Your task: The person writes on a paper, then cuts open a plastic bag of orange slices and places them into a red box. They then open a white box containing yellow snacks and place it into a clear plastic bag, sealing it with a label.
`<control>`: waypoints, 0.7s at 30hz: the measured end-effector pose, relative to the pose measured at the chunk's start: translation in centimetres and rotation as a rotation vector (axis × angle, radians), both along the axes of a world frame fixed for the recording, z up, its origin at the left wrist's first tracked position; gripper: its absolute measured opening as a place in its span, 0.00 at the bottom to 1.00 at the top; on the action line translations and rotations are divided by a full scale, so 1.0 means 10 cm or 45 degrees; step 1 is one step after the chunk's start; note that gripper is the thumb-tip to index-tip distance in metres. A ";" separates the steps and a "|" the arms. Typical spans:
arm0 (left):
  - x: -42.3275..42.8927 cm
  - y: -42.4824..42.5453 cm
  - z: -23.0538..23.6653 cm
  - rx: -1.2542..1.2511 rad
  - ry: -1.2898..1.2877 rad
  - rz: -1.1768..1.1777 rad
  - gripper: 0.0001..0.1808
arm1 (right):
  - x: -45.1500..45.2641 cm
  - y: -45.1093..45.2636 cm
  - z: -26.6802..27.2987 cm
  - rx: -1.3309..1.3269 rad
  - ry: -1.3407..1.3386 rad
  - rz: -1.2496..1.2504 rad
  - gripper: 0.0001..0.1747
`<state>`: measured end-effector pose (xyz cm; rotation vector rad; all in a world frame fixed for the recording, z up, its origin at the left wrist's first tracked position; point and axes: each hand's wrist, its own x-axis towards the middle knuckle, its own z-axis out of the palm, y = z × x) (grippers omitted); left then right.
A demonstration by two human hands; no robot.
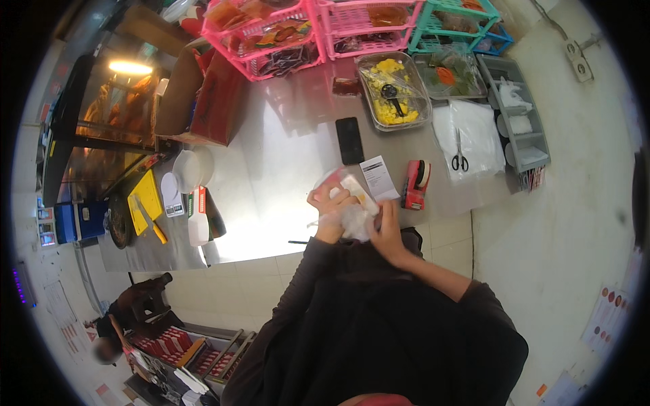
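At the near edge of the steel table (pixel 254 203), my left hand (pixel 332 210) grips a clear plastic bag (pixel 355 223) that holds a pale box-like packet (pixel 358 192) and something red. My right hand (pixel 390 231) pinches the bag's right side by the packet's corner. Just beyond my hands lie a printed paper slip (pixel 379 177) and a black smartphone (pixel 350 141). A red tape dispenser (pixel 416 185) is to the right of the slip. Blur hides the bag's exact contents.
Black-handled scissors (pixel 459 157) lie on clear plastic bags (pixel 472 127), left of a grey divided tray (pixel 515 111). A lidded container (pixel 393 91) of yellow food stands beyond the phone. At left are a cardboard box (pixel 203 96) and a knife (pixel 147 218) on a yellow cutting board (pixel 145 198).
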<state>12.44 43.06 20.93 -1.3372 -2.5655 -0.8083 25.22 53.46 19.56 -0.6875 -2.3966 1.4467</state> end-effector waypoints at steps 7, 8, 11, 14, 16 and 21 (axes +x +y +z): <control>0.15 0.22 -0.70 0.161 -0.485 -0.101 0.09 | 0.09 -0.31 -0.28 0.014 -0.523 0.907 0.31; 0.22 0.14 -1.23 0.402 -1.012 0.066 0.10 | -0.02 -0.21 -0.28 0.092 -0.779 1.108 0.31; 0.32 0.28 -1.48 0.626 -1.193 0.203 0.13 | -0.16 0.20 -0.25 0.123 -0.951 1.495 0.30; 0.40 0.47 -1.18 0.264 -0.485 0.279 0.14 | 0.00 1.19 -0.13 -0.724 -0.475 1.358 0.24; 0.41 0.57 -1.23 0.252 -0.166 0.315 0.14 | 0.18 2.03 -0.06 -0.644 -0.391 1.000 0.22; 0.41 0.56 -1.38 0.254 -0.148 0.393 0.12 | 0.71 4.60 -0.64 0.411 -0.185 -0.596 0.07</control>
